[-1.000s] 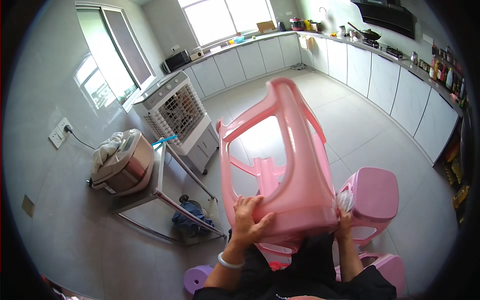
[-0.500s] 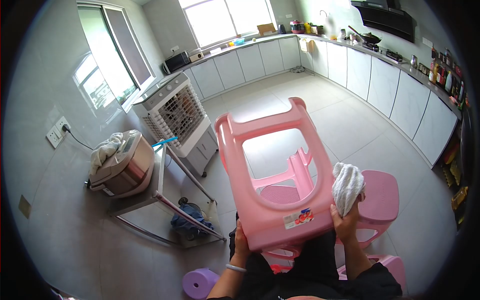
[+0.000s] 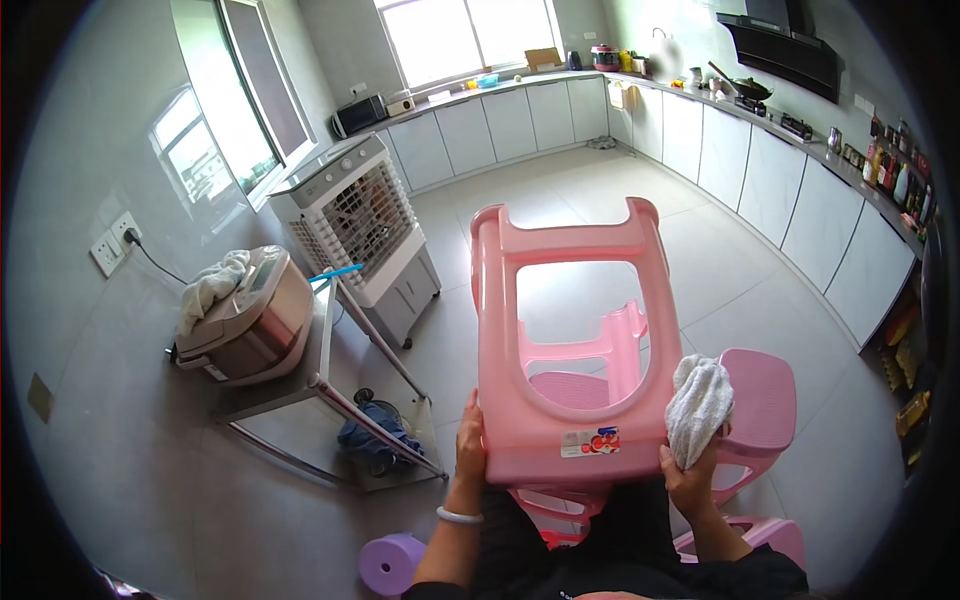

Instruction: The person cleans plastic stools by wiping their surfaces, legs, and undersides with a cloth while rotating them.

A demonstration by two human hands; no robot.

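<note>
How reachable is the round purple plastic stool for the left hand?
Probably not as things stand: the left hand supports the stickered pink plastic stool, though the purple stool beside that forearm looks unobstructed.

The big stool [image 3: 500,340] is salmon pink (a shade paler than the bubblegum-pink stools [image 3: 757,400] near it), with a white, red and blue sticker [image 3: 590,442]. The cloth [image 3: 699,408] is white. Purple covers the small round stool [image 3: 391,564]; the cooker [image 3: 262,325] is rose-brown. White cupboard doors [image 3: 740,155] carry faint grey marbling, the floor tiles [image 3: 770,330] are pale grey, and the sleeves [image 3: 757,575] are black.
</note>
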